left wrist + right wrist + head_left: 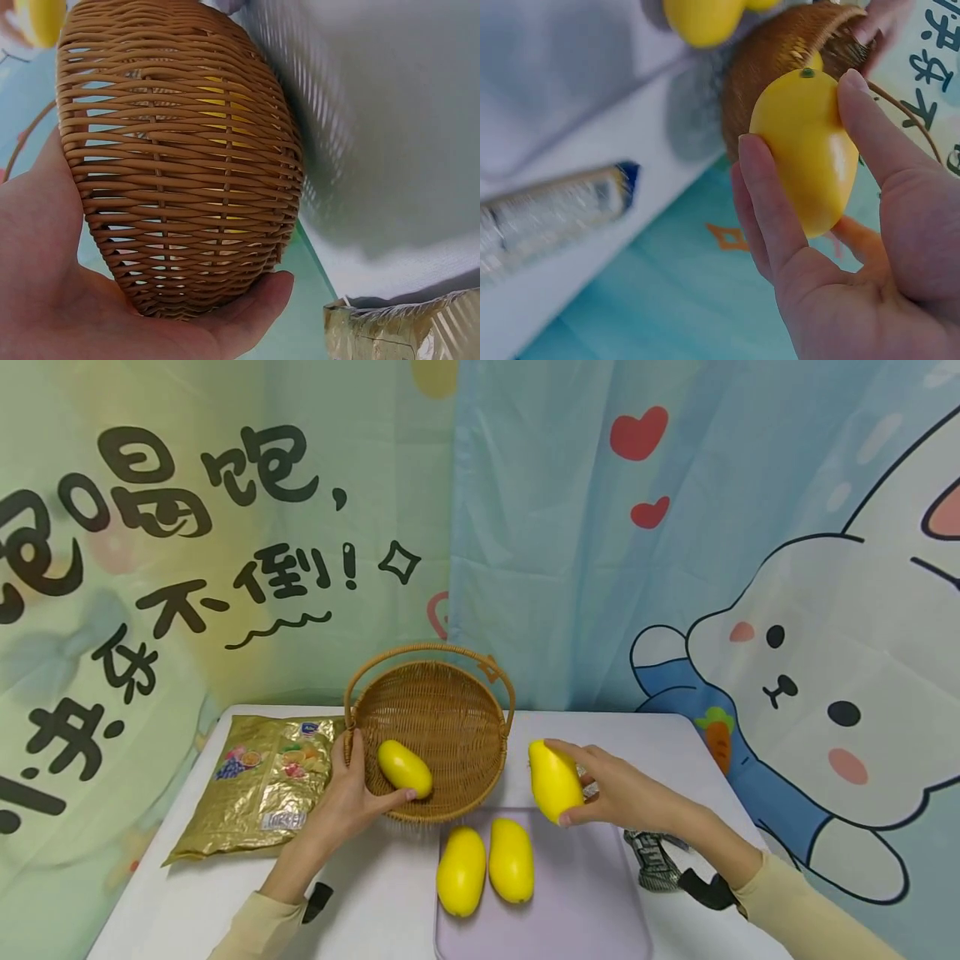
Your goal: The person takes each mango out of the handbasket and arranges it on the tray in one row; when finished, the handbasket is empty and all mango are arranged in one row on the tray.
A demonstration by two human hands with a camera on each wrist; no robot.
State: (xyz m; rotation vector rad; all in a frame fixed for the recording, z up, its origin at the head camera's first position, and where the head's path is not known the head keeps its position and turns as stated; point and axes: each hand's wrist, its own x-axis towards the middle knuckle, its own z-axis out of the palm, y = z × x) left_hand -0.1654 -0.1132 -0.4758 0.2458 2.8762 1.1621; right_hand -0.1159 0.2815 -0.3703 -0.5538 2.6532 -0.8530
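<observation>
Left hand (356,795) curled round side of tilted wicker basket (457,714), one mango (405,768) inside; right hand (621,788) half-closed, pinching second mango (553,783) (held in air, right of basket); two other mangoes (461,870) lay side by side on tray (581,893)

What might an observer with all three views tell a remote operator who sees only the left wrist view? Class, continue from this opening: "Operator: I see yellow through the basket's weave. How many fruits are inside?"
Observer: The head view shows one yellow fruit in the basket.
Operator: Are any others lying outside it?
Observer: Yes, two loose fruits lie side by side on the lilac tray.
Operator: What is the yellow shape cut off at my upper left?
Observer: In the head view it is a whole fruit, held in the right grip.
</observation>
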